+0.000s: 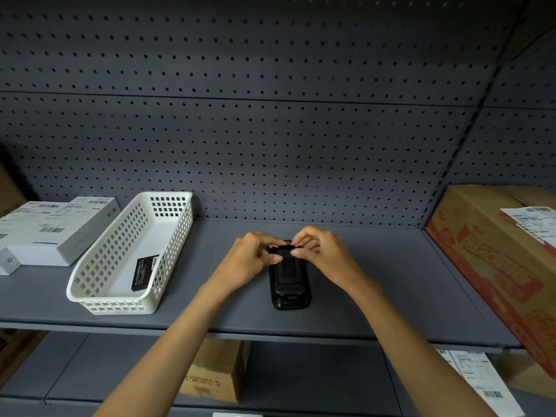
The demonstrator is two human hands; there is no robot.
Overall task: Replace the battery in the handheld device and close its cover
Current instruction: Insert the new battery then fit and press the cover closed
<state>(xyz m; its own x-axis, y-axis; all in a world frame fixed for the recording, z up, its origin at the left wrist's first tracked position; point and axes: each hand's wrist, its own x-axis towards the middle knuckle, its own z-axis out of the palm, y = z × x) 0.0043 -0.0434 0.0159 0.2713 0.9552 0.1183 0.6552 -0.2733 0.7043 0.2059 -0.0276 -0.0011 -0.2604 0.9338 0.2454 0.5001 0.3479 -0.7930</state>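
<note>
A black handheld device (290,281) lies back-side up on the grey shelf (391,281), its long axis pointing away from me. My left hand (251,260) and my right hand (323,251) both pinch its far end, thumbs and fingertips pressed on the top edge of the back cover. The far end of the device is hidden under my fingers. A black battery (145,272) with a label leans inside the white plastic basket (99,299) to the left of the device.
White labelled boxes (51,230) sit at the far left of the shelf. A large brown and red cardboard carton (505,260) fills the right end. A pegboard wall (270,130) rises behind. On the lower shelf stand a small cardboard box (216,371) and papers.
</note>
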